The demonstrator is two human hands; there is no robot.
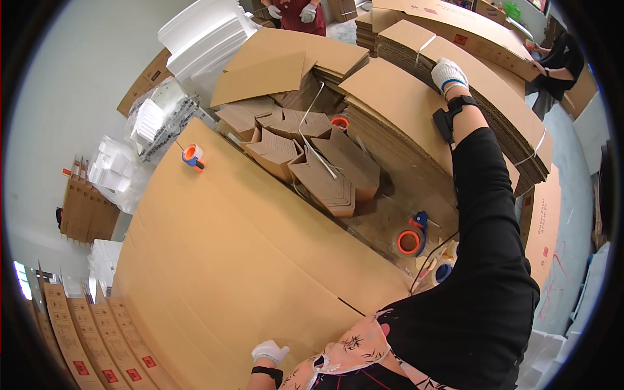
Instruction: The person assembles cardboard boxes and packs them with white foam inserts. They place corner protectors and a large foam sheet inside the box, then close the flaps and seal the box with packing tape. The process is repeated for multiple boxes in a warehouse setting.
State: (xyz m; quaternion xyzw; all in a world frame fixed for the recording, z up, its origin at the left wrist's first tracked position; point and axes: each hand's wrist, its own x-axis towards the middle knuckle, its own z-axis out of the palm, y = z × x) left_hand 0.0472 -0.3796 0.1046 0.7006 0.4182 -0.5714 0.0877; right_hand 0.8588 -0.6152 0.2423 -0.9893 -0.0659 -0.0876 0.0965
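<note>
My left hand (270, 351), in a white glove, rests near my body on a large flat cardboard sheet (221, 253), thumb apart and nothing held. Stretched far out to the right, my right hand (448, 75), also gloved, is curled at the near top edge of a strapped cardboard stack (497, 88); its fingertips are hidden. A pale strap (426, 47) crosses that stack just beyond the hand. Left of it lies a lower stack of flat cardboard (390, 94). An orange and blue tape dispenser (193, 157) stands at the sheet's far left corner.
Folded cardboard pieces (325, 169) and a second tape dispenser (413, 239) lie beyond the sheet. White foam slabs (201, 32) are piled far left. Printed cardboard panels (97, 338) stand at lower left. One person (302, 16) stands at the back, another (562, 65) at far right.
</note>
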